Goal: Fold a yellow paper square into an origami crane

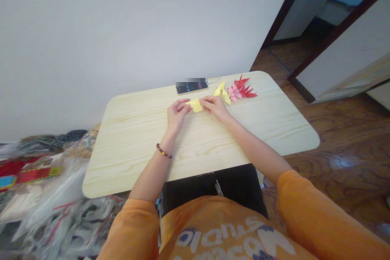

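A small folded piece of yellow paper [196,105] is stretched between my two hands above the middle of the table. My left hand [177,112] pinches its left end between thumb and fingers, a beaded bracelet on that wrist. At the right end, my right hand [215,106] grips the paper with thumb and forefinger. Just beyond my right hand lie folded paper shapes with pointed petals: a yellow one [223,92], a pink one [235,92] and red ones [246,90] in a cluster.
A phone [191,85] with a lit screen lies against the wall at the back of the pale wooden table [134,130]. Plastic-wrapped bundles [73,219] fill the floor on the left. A doorway [307,28] opens at the right.
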Motion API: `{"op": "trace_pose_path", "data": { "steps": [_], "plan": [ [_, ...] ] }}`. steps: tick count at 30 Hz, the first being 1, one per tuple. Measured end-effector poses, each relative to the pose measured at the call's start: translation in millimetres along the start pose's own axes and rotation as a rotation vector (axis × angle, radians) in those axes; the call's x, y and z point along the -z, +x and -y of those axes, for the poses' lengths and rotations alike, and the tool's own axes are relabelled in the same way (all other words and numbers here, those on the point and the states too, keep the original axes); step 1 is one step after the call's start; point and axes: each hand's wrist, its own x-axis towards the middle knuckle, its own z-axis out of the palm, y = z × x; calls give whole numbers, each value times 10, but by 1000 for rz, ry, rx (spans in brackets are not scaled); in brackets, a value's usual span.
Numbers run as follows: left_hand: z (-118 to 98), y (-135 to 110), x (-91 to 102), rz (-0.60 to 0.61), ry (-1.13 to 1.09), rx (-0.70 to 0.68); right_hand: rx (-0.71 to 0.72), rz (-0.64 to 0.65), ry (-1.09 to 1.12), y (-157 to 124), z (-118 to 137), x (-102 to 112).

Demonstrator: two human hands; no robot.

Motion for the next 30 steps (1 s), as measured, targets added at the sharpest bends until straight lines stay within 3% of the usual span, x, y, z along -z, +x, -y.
{"op": "trace_pose_path", "data": {
  "steps": [8, 12, 17, 25, 30],
  "plan": [
    [-27, 9, -46, 40, -129, 17, 61, -101, 121, 16, 14, -10],
    [34, 38, -33, -23, -125, 103, 28, -115, 184, 10, 23, -21],
    [52, 31, -48, -12, -166, 170, -20, -89, 259, 0, 17, -44],
    [-6, -3, -55, 93, -239, 124, -84, -2, 359, -19, 45, -57],
    [-15, -1, -44, 86, -216, 112, -106, 16, 390, -21, 49, -45]
  ]
}}
